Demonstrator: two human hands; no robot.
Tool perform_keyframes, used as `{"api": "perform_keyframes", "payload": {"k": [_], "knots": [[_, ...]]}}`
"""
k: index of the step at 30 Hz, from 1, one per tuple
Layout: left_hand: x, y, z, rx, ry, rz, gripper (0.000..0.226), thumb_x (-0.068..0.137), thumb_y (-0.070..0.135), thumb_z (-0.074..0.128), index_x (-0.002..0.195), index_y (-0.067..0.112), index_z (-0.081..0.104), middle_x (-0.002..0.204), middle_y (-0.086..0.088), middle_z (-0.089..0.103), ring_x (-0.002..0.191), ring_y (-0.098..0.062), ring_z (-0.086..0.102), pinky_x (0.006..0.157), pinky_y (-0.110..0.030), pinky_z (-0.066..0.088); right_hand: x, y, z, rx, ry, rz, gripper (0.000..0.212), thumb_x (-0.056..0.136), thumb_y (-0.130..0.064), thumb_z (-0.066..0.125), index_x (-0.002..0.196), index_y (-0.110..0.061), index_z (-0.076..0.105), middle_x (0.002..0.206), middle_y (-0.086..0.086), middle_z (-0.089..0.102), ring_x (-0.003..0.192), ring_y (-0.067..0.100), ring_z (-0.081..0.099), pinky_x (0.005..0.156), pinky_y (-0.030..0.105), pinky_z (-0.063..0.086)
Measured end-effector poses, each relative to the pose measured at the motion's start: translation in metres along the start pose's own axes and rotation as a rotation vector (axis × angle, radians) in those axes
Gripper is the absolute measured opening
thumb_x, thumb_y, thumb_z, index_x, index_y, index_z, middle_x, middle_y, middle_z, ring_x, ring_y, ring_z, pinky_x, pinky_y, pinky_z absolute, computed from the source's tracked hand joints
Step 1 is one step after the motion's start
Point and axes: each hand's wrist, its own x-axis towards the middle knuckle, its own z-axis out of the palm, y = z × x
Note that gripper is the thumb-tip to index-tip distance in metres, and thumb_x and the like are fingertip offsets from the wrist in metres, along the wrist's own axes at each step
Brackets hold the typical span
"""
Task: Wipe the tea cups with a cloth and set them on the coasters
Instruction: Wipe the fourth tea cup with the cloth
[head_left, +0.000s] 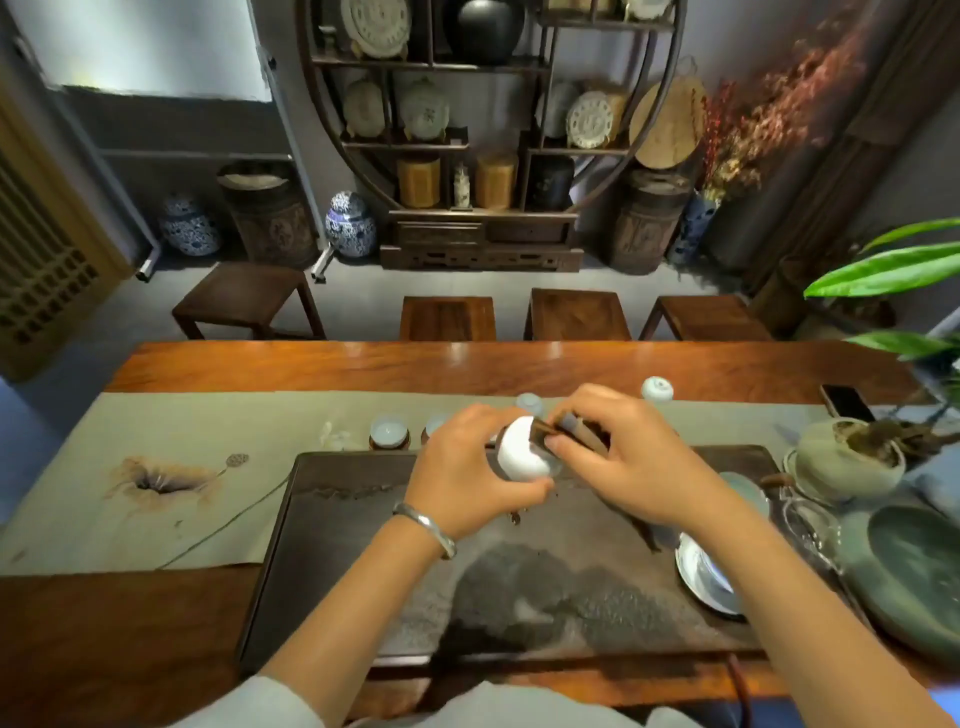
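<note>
The white tea cup (521, 448) is held above the dark tea tray (343, 525), gripped by the left hand (470, 470) with curled fingers, while the right hand (626, 457) pinches a dark cloth (576, 430) into its mouth — wiping seems under way. Just beyond the tray, one cup (388, 430) sits on a coaster (388, 443); another beside it probably does too. Cups farther back — one at (657, 388) — look unfinished.

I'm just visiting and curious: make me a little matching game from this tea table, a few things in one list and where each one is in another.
Things:
1. white tea cup
2. brown cloth
3. phone
4. silver bracelet

Places:
A. far right of the table
B. on the left wrist
C. held in the left hand
D. pinched in the right hand

Pairs: 1-C, 2-D, 3-A, 4-B
</note>
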Motion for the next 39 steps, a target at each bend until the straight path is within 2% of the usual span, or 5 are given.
{"api": "perform_keyframes", "payload": {"k": [12,20,27,32,39], "knots": [[-0.018,-0.006,0.008,-0.008,0.056,-0.006,0.053,0.063,0.039,0.082,0.11,0.022,0.067,0.099,0.005,0.068,0.091,-0.011,0.062,0.078,-0.03,0.052,-0.01,-0.002,0.025,-0.116,0.181,0.019,0.009,0.086,-0.017,0.063,0.092,-0.01,0.064,0.089,0.002,0.057,0.081,0.017,0.054,0.065,0.024,0.037],[-0.055,-0.004,0.021,-0.057,0.013,-0.023,0.046,0.064,0.036,0.074,0.109,0.027,0.067,0.09,0.006,0.065,0.085,-0.01,0.06,0.073,-0.034,0.051,-0.042,-0.008,0.042,-0.082,-0.055,0.026,0.011,0.087,-0.017,0.059,0.095,-0.01,0.061,0.09,0.005,0.053,0.08,0.024,0.055,0.069,0.043,0.047],[-0.047,0.001,0.018,0.096,0.011,-0.029,0.05,0.062,0.047,0.068,0.107,0.026,0.067,0.088,0.006,0.063,0.083,-0.012,0.059,0.066,-0.031,0.052,-0.042,-0.012,0.058,-0.079,0.187,0.265,0.012,0.088,-0.019,0.058,0.086,-0.008,0.06,0.081,0.0,0.051,0.074,0.016,0.048,0.057,0.025,0.031],[-0.053,-0.006,0.023,0.068,-0.06,-0.07,0.049,0.059,0.048,0.072,0.105,0.036,0.063,0.091,0.011,0.063,0.085,-0.008,0.059,0.069,-0.035,0.053,-0.046,-0.006,0.044,-0.042,-0.078,0.157,0.009,0.088,-0.024,0.058,0.089,-0.016,0.062,0.085,-0.002,0.055,0.078,0.012,0.053,0.069,0.033,0.045],[-0.05,-0.018,0.029,-0.139,-0.04,-0.244,0.058,0.062,0.039,0.084,0.115,0.028,0.064,0.107,0.012,0.064,0.099,0.0,0.059,0.085,-0.01,0.044,-0.049,0.031,0.01,-0.058,-0.014,0.257,0.003,0.088,-0.024,0.061,0.088,-0.021,0.062,0.086,-0.005,0.06,0.083,0.01,0.055,0.073,0.032,0.044]]}}
